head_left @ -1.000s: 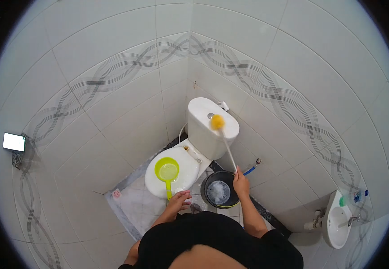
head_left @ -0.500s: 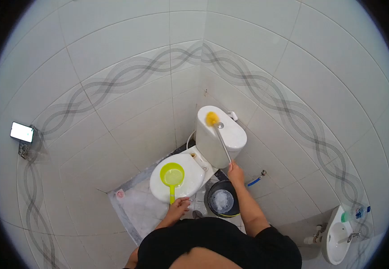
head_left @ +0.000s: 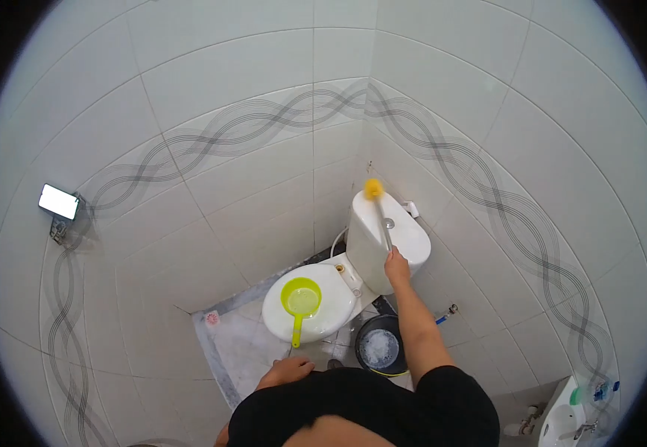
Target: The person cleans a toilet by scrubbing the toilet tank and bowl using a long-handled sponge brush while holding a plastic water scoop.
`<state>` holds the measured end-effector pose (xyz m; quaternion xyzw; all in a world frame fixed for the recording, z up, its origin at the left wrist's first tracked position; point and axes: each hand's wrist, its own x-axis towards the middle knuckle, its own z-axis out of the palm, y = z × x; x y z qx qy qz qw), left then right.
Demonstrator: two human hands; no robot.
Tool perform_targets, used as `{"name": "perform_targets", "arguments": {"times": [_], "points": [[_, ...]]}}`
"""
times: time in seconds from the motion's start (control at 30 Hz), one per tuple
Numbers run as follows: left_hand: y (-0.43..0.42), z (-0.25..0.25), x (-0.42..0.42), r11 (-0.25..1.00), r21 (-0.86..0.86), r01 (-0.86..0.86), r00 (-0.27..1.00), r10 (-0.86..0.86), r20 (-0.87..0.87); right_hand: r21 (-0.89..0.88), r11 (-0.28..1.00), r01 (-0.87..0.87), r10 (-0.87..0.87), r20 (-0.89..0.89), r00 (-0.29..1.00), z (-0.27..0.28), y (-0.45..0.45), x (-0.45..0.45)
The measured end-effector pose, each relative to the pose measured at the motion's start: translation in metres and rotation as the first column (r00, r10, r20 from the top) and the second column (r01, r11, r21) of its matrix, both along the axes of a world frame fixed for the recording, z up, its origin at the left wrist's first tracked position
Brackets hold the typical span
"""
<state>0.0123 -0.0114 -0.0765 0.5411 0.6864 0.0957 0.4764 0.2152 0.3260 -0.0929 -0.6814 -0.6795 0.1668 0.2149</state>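
Pale tiled walls (head_left: 249,171) with a band of wavy grey lines meet in a corner behind the toilet. A bright-screened phone (head_left: 59,202) sits in a bracket on the wall to the left; a small sink (head_left: 555,408) with a tap is at the lower right, a green item and a clear bottle (head_left: 600,391) at its edge. A short blue hose (head_left: 442,320) comes off the wall beside the right forearm. The toilet lid (head_left: 334,296) is down, with a dipper on it.

The brush (head_left: 383,220) has a round yellow head and a long pale handle, slanting over the tank top (head_left: 413,242) with its head at the far edge; contact there is hard to tell. The right hand (head_left: 396,266) has its fingers closed around the handle. The left hand (head_left: 291,368) is near the black shirt, fingers loosely bent; whether it holds anything cannot be told.

The black bucket (head_left: 383,321) beside the toilet contains water with white foam (head_left: 379,348). The lime-green dipper (head_left: 298,316) lies open side up; its contents are unclear.
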Motion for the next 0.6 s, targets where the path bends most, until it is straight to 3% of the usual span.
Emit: {"name": "perform_targets", "arguments": {"times": [0.03, 0.1, 0.13, 0.2, 0.23, 0.3, 0.4, 0.43, 0.5, 0.53, 0.6], "points": [[0.002, 0.008, -0.001, 1.000, 0.000, -0.003, 1.000, 0.003, -0.006, 0.000, 1.000, -0.003, 0.003, -0.006, 1.000, 0.012, -0.003, 0.000], [0.004, 0.021, 0.004, 0.992, -0.054, 0.113, 0.971, -0.122, -0.207, -0.070, 0.993, -0.098, 0.106, 0.126, 0.986, 0.035, -0.003, 0.004], [0.002, 0.018, 0.005, 0.992, -0.059, 0.113, 0.972, -0.122, -0.201, -0.076, 0.992, -0.098, 0.107, 0.131, 0.986, 0.019, 0.003, 0.003], [0.005, 0.008, 0.005, 0.988, 0.151, 0.028, 0.987, -0.003, -0.163, 0.005, 0.995, 0.098, -0.097, -0.094, 0.991, -0.012, 0.012, -0.004], [0.007, 0.004, 0.007, 0.988, 0.151, 0.036, 0.986, -0.011, -0.165, 0.004, 0.994, 0.105, -0.105, -0.096, 0.990, -0.014, 0.005, 0.000], [0.007, 0.002, 0.013, 0.851, 0.506, -0.140, 0.939, 0.275, -0.204, -0.030, 0.999, -0.023, 0.024, 0.028, 0.999, -0.012, -0.020, 0.007], [0.006, 0.008, 0.017, 0.799, 0.586, -0.134, 0.916, 0.325, -0.233, -0.002, 0.999, -0.049, 0.049, 0.040, 0.998, -0.022, -0.028, 0.031], [0.003, 0.007, 0.020, 0.804, 0.579, -0.132, 0.921, 0.316, -0.228, -0.010, 0.999, -0.041, 0.041, 0.047, 0.998, -0.030, -0.036, 0.035], [0.002, 0.005, 0.023, 0.882, 0.455, -0.126, 0.953, 0.235, -0.191, 0.017, 0.990, 0.142, -0.138, -0.147, 0.979, -0.044, -0.054, 0.038], [0.004, 0.008, 0.023, 0.883, 0.454, -0.118, 0.956, 0.224, -0.188, 0.016, 0.988, 0.152, -0.148, -0.145, 0.978, -0.044, -0.070, 0.046], [0.010, 0.015, 0.021, 0.983, 0.174, -0.063, 0.997, 0.069, -0.026, -0.029, 0.999, 0.042, -0.044, -0.068, 0.997, -0.034, -0.108, 0.060]]}}
